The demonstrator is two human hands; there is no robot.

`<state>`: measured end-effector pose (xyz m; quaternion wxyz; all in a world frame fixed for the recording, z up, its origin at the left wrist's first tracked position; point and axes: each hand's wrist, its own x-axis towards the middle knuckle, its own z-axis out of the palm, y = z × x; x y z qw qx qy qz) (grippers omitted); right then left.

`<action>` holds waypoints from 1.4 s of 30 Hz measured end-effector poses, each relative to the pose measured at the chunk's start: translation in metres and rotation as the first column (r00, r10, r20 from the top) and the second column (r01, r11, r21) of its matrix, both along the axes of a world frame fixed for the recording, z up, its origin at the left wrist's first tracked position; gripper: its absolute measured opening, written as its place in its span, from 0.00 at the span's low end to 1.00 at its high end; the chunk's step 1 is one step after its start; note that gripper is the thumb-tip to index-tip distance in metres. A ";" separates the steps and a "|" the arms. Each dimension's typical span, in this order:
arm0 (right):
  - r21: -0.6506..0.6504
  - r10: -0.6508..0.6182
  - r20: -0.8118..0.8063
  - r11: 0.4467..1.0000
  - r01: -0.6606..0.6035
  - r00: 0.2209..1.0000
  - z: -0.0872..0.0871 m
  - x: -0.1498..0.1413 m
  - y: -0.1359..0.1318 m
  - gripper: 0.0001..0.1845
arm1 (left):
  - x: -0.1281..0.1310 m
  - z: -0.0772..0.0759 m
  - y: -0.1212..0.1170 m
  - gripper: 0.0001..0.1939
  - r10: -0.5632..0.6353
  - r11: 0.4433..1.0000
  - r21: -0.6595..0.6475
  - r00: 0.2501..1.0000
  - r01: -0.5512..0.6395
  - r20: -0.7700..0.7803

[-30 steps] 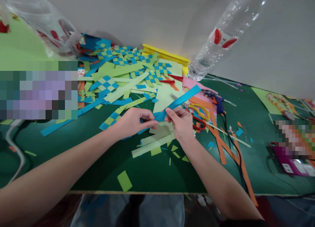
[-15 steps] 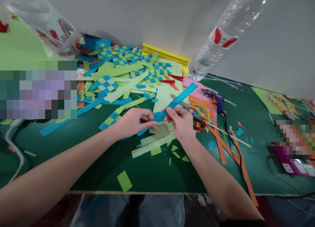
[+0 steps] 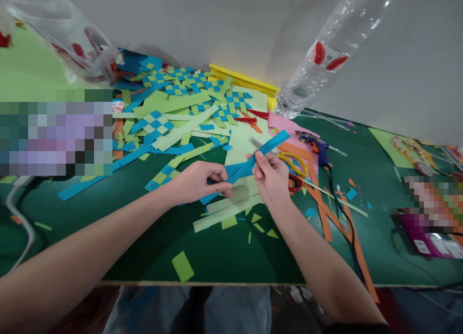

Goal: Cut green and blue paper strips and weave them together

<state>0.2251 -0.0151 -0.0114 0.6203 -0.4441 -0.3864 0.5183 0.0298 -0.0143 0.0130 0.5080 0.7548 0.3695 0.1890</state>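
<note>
while blue paper strips (image 3: 243, 169) are crossing above the table (image 3: 253, 266), your left hand (image 3: 200, 179) is pinching one end, your right hand (image 3: 272, 178) gripping farther along; green strips aren't joining them yet, though seemingly finished checked pieces (image 3: 154, 124) are lying behind.

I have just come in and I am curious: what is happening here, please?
A person's left hand and right hand hold overlapping lengths of blue paper strip above a green table, the right one in a pinch. Woven blue-and-green paper pieces lie piled farther back, with scissors lying partly behind the right hand.
</note>
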 end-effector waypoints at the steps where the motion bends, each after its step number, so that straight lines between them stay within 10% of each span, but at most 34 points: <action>1: 0.001 -0.001 0.004 1.000 0.001 1.000 0.000 0.000 0.000 0.13 | 0.000 0.000 0.000 0.13 -0.002 1.000 -0.007 1.000 0.002 0.004; 35: 0.054 -0.209 -0.052 0.976 0.212 0.977 0.008 0.026 0.018 0.11 | -0.013 0.004 0.008 0.14 0.002 1.000 0.029 0.992 0.002 -0.125; 42: 0.040 -0.073 -0.058 0.996 0.076 0.996 0.009 0.019 0.011 0.14 | -0.017 0.004 0.013 0.15 0.123 0.992 -0.023 0.991 -0.125 -0.047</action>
